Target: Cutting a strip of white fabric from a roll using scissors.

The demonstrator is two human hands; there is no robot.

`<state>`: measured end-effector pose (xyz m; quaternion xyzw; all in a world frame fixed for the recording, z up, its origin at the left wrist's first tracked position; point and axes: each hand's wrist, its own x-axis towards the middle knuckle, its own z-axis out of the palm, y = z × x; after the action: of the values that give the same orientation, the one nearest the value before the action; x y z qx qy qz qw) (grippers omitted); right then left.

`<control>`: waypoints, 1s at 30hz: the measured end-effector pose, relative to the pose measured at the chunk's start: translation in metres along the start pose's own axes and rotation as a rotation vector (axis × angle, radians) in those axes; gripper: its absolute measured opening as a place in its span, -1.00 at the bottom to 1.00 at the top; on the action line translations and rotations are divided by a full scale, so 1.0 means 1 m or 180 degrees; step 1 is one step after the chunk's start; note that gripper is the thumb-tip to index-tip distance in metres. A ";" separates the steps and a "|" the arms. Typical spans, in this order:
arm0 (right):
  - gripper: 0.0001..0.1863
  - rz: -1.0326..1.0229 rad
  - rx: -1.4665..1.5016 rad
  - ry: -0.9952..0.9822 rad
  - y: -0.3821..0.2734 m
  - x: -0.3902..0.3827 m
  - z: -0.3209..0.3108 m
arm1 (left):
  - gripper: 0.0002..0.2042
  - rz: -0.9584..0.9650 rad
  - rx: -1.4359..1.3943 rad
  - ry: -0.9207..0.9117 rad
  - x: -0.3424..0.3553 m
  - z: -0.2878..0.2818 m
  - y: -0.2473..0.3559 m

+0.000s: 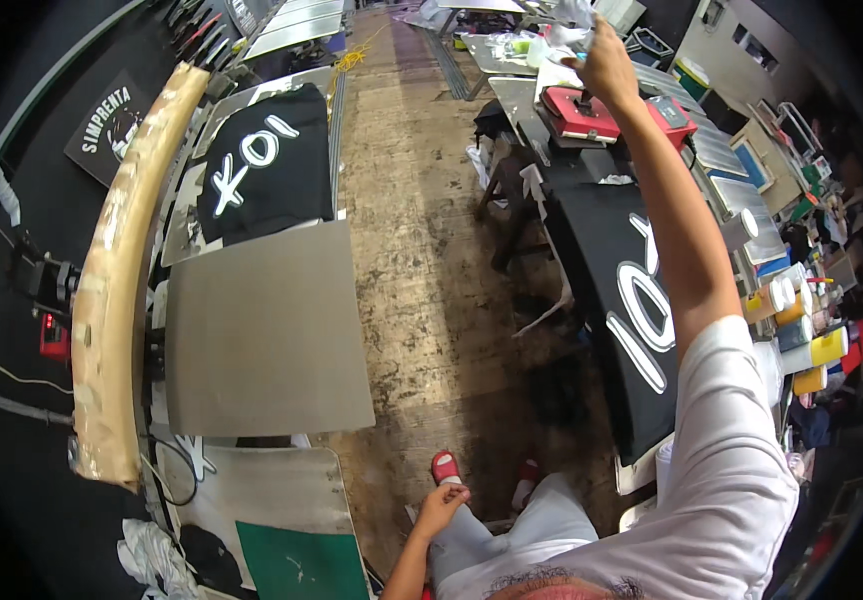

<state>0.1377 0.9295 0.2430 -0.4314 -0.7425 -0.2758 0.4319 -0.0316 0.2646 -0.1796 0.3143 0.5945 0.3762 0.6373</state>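
White-sleeved left hand (pixel 440 508), lowest in view: fingers loosely curled, holding nothing, above worn wooden floor (pixel 422 250). Bare grey metal platen (pixel 267 330), rectangular, to its left. Black printed shirt (pixel 627 310) with white lettering, flat on the right-hand surface. Red hinged clamp (pixel 580 112) beyond it. Right hand (pixel 607 62), farthest, arm outstretched: fingers pinching crumpled white cloth (pixel 564 40).

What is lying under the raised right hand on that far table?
Below the right hand sits a red tool with a black handle on the metal table, beside a black printed shirt. The hand grips white cloth; whatever the tool covers is hidden.
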 end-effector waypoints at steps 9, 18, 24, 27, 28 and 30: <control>-0.92 0.2645 0.2366 -0.0618 -0.090 -0.271 -0.056 | -0.82 0.0093 0.0217 -0.0121 0.058 0.031 0.009; -0.90 0.3808 0.3435 -0.1980 -0.171 -0.461 -0.135 | -0.83 0.0036 0.0921 -0.0600 0.079 0.095 -0.010; -0.88 0.3465 0.3411 -0.1697 -0.156 -0.454 -0.241 | -0.81 0.0223 0.0611 -0.0888 0.088 0.156 0.036; -0.88 0.3361 0.3613 -0.1153 -0.147 -0.457 -0.314 | -0.77 0.1177 0.0027 -0.1310 0.081 0.202 0.037; -0.88 0.3295 0.3788 -0.1031 -0.147 -0.462 -0.341 | -0.77 0.1196 0.0087 -0.1385 0.078 0.219 0.032; -0.86 0.3151 0.3995 -0.0826 -0.149 -0.484 -0.393 | -0.77 0.1044 0.0592 -0.1184 0.064 0.252 0.020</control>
<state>0.2888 0.3560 -0.0017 -0.4159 -0.5261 0.4676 0.5758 0.2179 0.3415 -0.1723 0.5275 0.4402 0.3541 0.6345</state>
